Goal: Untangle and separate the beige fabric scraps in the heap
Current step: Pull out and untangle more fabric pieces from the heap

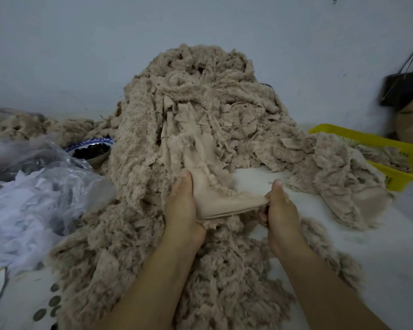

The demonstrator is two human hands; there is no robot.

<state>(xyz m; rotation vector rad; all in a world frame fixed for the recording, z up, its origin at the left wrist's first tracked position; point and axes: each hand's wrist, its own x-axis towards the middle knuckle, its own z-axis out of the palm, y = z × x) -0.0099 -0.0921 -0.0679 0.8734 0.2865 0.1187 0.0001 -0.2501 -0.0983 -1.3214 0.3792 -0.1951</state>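
Both of my hands were on one smooth beige scrap (pixel 221 201), stretched taut just in front of the heap (pixel 188 110). My left hand (pixel 181 206) gripped the scrap's wide left end: thumb pointing up along the cloth, the other fingers tucked behind it where I couldn't see them. My right hand (pixel 281 210) pinched the narrow right tip, thumb on top and fingers curled in underneath. The scrap's upper edge ran back into the tangle, so it was not free of the heap.

The heap itself rose tall in the middle against the pale wall (pixel 81 55), fuzzy pieces and flat strips all knotted together, and it spilled toward me over the white table (pixel 391 234) and under my forearms. A lower mound of the same stuff trailed off to the right, up to and over the near side of a yellow basket (pixel 372 139), which held more scraps. On the left, a blue-and-white bowl (pixel 93 141) with something dark in it sat touching the heap, with crumpled clear plastic (pixel 45 186) nearer to me. Far right, a black bag (pixel 403 89) hung by the wall.
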